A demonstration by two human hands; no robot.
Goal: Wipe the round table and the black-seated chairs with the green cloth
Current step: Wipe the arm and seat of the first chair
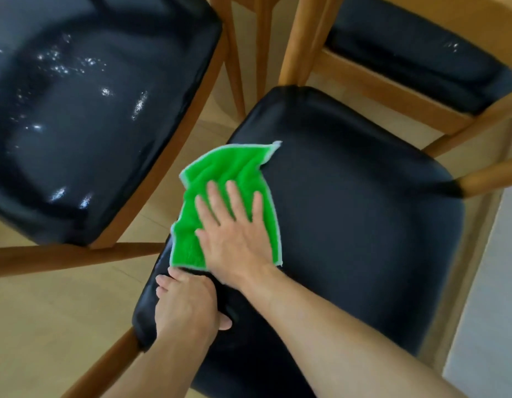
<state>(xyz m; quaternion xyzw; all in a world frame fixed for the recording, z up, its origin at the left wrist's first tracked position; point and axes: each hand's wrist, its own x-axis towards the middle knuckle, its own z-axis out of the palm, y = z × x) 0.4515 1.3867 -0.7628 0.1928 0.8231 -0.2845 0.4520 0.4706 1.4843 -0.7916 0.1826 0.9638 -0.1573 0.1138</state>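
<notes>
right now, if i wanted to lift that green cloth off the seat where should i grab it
Pinch the far corner of the green cloth, coming from above on the side away from the right hand. That corner lies free and a little raised on the chair seat, while the flat palm pins the near half.

The green cloth point(220, 179) is looking like fuzzy terry with a pale stitched hem, the near chair seat point(364, 239) is showing as smooth, dull-sheened black leatherette, the left seat point(85, 116) is gleaming glossier with white speckled highlights, and the chair frames point(398, 93) are showing smooth, satin light wood
</notes>
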